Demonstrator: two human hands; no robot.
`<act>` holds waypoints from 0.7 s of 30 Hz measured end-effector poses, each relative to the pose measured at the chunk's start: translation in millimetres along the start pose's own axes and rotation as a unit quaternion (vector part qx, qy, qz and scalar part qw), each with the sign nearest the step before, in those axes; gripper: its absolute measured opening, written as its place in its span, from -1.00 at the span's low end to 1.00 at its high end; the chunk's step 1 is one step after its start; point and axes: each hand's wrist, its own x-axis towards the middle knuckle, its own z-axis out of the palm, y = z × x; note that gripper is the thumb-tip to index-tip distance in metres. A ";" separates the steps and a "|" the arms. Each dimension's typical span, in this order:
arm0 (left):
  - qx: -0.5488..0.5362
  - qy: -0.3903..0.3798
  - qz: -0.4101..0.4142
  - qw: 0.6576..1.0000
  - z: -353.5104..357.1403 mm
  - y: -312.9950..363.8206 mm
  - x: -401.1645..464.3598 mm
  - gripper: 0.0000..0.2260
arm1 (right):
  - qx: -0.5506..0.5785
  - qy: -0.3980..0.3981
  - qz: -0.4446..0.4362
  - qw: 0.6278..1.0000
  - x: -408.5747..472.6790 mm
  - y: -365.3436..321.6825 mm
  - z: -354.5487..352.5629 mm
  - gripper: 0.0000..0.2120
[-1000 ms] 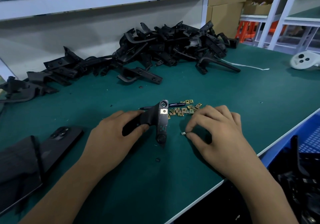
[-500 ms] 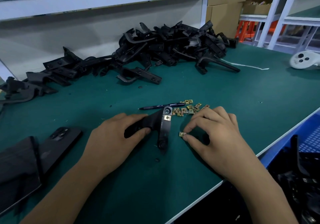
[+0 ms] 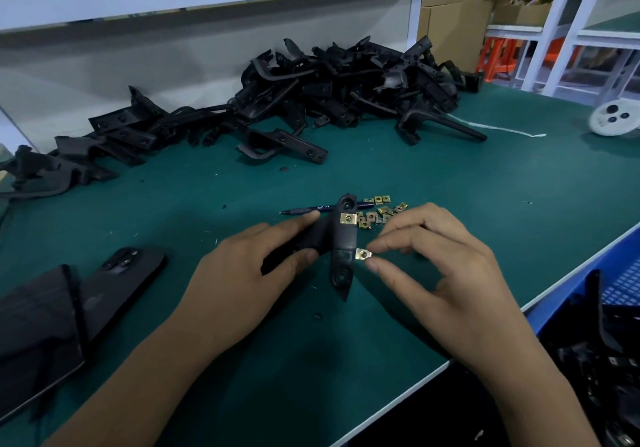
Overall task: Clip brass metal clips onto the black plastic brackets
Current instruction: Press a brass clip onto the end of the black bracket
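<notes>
Left hand: the left hand point(image 3: 242, 284) gripped the side arm of the black plastic bracket point(image 3: 343, 239), with the thumb below and the fingers curled over the top.
Right hand: the right hand point(image 3: 436, 266) pinched one brass clip point(image 3: 363, 255) between the thumb and the forefinger; the other fingers were loosely bent.
Held clip: it touched the right edge of the bracket, about at the middle of its long bar.
Bracket: it was in the centre of the green table point(image 3: 450, 204), between both hands, with the long bar pointing away from the person; whether it rested on the table or was lifted a little, I cannot tell.
Fitted clip: another clip point(image 3: 348, 218) already sat on the upper part of the bar.
Phone: a dark phone point(image 3: 117, 280) lay face down at the left.
Loose clips: a small heap of brass clips point(image 3: 381, 213) lay just behind the right hand.
Pen: a dark pen point(image 3: 311, 210) lay behind the bracket.
Far pile: many black brackets point(image 3: 329, 90) were heaped along the back of the table.
White object: a round white device point(image 3: 613, 119) lay at the far right.
</notes>
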 end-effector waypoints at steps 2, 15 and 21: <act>0.001 0.004 -0.002 1.000 0.3 -0.5 0.2 -0.52 | 0.005 0.006 -0.002 1.000 -0.3 0.0 -0.3 -0.91; 0.067 -0.032 -0.001 0.997 -0.6 2.5 -0.4 -0.54 | 0.027 0.011 -0.006 1.000 1.4 -5.4 -1.2 -0.91; 0.080 -0.037 0.003 0.996 -1.2 4.1 0.1 -0.54 | 0.032 0.009 -0.012 0.999 1.2 -5.4 -1.7 -0.90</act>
